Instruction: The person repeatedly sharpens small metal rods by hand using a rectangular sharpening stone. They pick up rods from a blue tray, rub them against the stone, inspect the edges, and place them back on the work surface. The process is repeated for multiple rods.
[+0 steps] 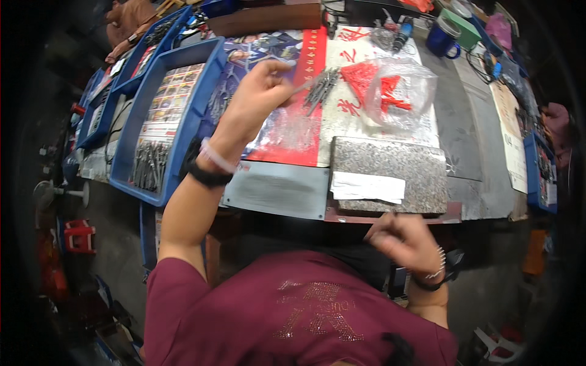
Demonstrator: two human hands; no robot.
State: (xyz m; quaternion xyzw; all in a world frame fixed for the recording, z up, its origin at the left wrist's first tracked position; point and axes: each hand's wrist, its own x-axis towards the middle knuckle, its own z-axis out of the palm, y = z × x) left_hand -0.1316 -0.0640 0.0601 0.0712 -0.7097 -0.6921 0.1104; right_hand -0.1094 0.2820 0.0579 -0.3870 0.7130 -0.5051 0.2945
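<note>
My left hand [264, 94] is over the printed sheets, its fingers pinched and a little blurred. A thin grey metal piece [303, 85] sticks out of it towards a small pile of slim metal pieces [321, 91]. My right hand [404, 241] is in front of the table's near edge, fingers curled together; whatever it may hold is hidden by blur. Just beyond it lies a speckled metal block [390, 160] with a folded white paper strip [368, 187] on its near side. Behind the block sits a clear plastic bag [415, 91] with small red pieces in it.
At the left stands a blue tray [215, 79] with bundled metal pieces [150, 165] and a printed sheet. A blue mug [442, 38] and a green box [462, 29] are at the back right. Another blue bin [540, 174] stands far right. Another person [131, 24] is at the upper left.
</note>
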